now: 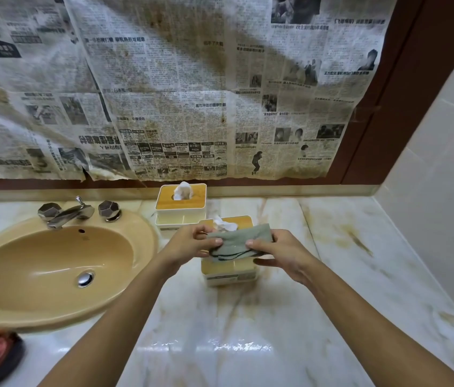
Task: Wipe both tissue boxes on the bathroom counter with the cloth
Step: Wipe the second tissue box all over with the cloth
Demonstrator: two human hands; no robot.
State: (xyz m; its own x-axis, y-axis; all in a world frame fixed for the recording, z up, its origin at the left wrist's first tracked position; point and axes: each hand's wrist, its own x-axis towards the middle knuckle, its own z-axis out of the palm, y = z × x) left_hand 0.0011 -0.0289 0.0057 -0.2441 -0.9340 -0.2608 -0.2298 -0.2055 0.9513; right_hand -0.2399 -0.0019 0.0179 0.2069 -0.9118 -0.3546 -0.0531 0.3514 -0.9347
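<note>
Newspaper sheets [164,93] cover the wall behind the marble tabletop [331,275], which is stained in patches. A tan sink [52,269] is set into it at the left. Two tissue boxes stand right of the sink: the far tissue box [181,208] at the back edge and the near tissue box [230,270] just in front. Each has a tissue standing out of its lid slot.

The left hand [189,244] and right hand [278,252] are over the near tissue box. Each pinches one end of the grey-green cloth [237,241], which is drawn out between them — probably being folded to give a flat wiping face. Whether the cloth touches the lid cannot be confirmed.
</note>
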